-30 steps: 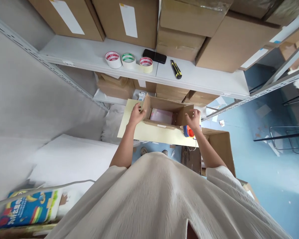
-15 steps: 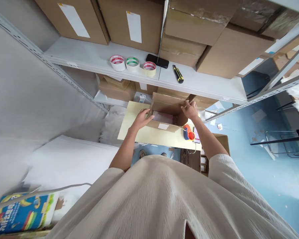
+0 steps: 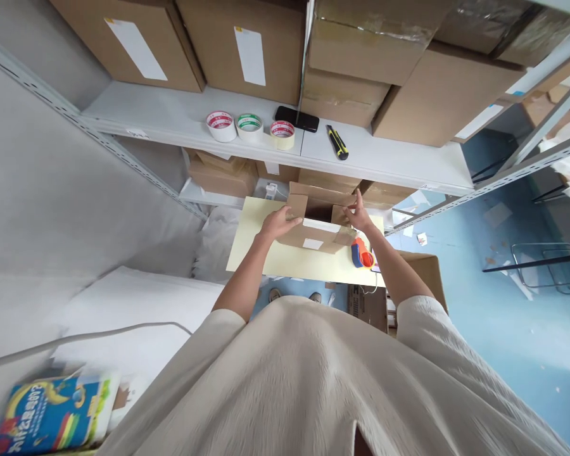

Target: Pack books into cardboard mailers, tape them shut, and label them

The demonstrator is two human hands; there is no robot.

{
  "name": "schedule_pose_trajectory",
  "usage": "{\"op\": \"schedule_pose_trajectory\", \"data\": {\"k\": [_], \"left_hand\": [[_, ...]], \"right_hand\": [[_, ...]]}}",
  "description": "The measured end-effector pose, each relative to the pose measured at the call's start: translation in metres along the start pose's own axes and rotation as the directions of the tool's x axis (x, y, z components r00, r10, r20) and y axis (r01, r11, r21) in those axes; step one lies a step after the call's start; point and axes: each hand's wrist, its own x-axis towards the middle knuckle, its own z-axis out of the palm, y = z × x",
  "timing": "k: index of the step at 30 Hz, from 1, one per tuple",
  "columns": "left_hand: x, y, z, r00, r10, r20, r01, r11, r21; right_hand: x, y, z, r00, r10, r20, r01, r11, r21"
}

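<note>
A small cardboard box (image 3: pixel 313 237) sits on a pale yellow tabletop (image 3: pixel 266 253). My left hand (image 3: pixel 279 223) lies on its left flap, fingers pressing the flap down over the opening. My right hand (image 3: pixel 358 216) presses the right flap (image 3: pixel 341 215) inward with fingers stretched. The near flap is folded over and carries a white label. The far flap (image 3: pixel 320 192) still stands out behind. A red and blue tape dispenser (image 3: pixel 361 253) lies on the table just right of the box, under my right wrist.
On the white shelf (image 3: pixel 389 158) above lie three tape rolls (image 3: pixel 249 125), a black phone (image 3: pixel 297 118) and a yellow-black utility knife (image 3: pixel 337 141). Large cartons (image 3: pixel 247 38) stand behind them. An open carton (image 3: pixel 420 278) sits by the table's right side on the blue floor.
The box's flaps, open a second ago with pink contents showing, are now mostly folded shut. Both hands moved from the box's sides onto the flaps.
</note>
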Motion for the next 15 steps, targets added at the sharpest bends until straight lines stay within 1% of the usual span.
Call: {"op": "schedule_pose_trajectory", "data": {"k": [2,3,5,6,7,9,11,13,15], "left_hand": [[0.008,0.009,0.004,0.998,-0.016,-0.060,0.017,0.999,0.028],[0.010,0.013,0.008,0.994,0.003,-0.112,0.002,0.999,0.038],[0.012,0.020,0.017,0.970,0.093,-0.224,-0.081,0.995,0.062],[0.012,0.022,0.023,0.953,0.155,-0.260,-0.138,0.987,0.081],[0.012,0.023,0.029,0.938,0.217,-0.270,-0.197,0.975,0.099],[0.011,0.024,0.042,0.921,0.322,-0.220,-0.300,0.946,0.124],[0.012,0.022,0.055,0.916,0.380,-0.132,-0.362,0.922,0.137],[0.012,0.018,0.067,0.922,0.383,-0.057,-0.372,0.917,0.146],[0.012,0.012,0.076,0.934,0.357,-0.010,-0.351,0.923,0.161]], "right_hand": [[-0.002,0.000,-0.003,0.999,0.042,0.012,-0.042,0.999,-0.005],[-0.003,0.000,-0.004,0.998,0.056,-0.002,-0.056,0.998,-0.023],[-0.006,0.001,-0.006,0.996,0.059,-0.063,-0.064,0.995,-0.075],[-0.008,0.001,-0.007,0.994,0.051,-0.094,-0.061,0.993,-0.102],[-0.011,0.003,-0.008,0.993,0.042,-0.112,-0.056,0.991,-0.124],[-0.018,0.007,-0.009,0.995,0.032,-0.092,-0.046,0.987,-0.154],[-0.027,0.012,-0.009,0.999,0.027,-0.026,-0.031,0.986,-0.165],[-0.040,0.019,-0.008,1.000,0.023,-0.007,-0.024,0.990,-0.139],[-0.057,0.028,-0.004,0.995,0.055,-0.077,-0.062,0.994,-0.086]]}}
